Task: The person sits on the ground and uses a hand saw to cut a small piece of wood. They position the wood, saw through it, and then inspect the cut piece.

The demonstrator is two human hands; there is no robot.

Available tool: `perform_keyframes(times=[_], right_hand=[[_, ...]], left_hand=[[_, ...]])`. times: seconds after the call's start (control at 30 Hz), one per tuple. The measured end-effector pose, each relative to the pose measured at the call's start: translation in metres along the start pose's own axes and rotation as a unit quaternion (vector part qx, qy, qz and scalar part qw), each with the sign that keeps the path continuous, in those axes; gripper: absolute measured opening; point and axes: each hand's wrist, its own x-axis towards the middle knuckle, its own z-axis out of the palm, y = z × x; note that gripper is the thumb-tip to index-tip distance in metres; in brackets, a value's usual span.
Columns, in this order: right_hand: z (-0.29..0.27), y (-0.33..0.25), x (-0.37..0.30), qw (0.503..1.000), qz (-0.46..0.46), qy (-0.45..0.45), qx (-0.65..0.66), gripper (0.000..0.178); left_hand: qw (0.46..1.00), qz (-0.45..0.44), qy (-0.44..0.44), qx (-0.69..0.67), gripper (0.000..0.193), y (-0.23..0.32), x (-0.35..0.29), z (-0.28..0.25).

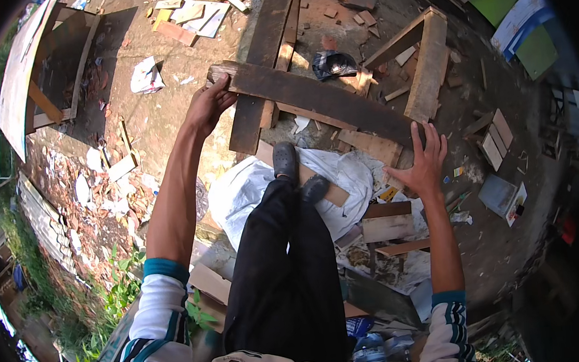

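Observation:
A dark wooden plank point(317, 96) lies slantwise in front of me, crossing over a longer dark beam point(269, 29). Its left end is pinched in my left hand point(210, 104), the fingers at the edge and corner. At the plank's right end, my right hand point(426, 160) has its fingers spread and its thumb apart; the index finger is at the plank's end, and I cannot tell how firmly it touches. A wooden frame piece point(427, 61) stands just beyond that end. Below the plank, a paler board point(371, 144) shows in part.
My shoes point(286, 161) are by a white sack point(243, 191). Short boards point(388, 227) lie near my right forearm. A black plastic bag point(333, 64) sits beyond the plank. At far left stands a wooden structure point(39, 71); scraps and litter point(116, 188) cover the ground beside it.

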Motion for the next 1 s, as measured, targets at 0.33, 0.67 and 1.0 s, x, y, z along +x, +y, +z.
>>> perform_keyframes(times=[0.33,0.67,1.0], right_hand=[[0.006,-0.003,0.004,1.0,0.002,0.019,0.006,0.124],[0.0,-0.019,-0.003,0.997,0.068,-0.027,-0.026,0.125],[0.044,-0.089,-0.054,0.889,0.415,0.091,0.171,0.124]], left_hand=[[0.999,0.009,-0.025,0.044,0.06,0.001,0.01,-0.007],[0.998,0.052,0.027,0.015,0.049,-0.016,0.008,-0.001],[0.968,0.17,0.138,0.118,0.075,-0.045,-0.037,0.027]])
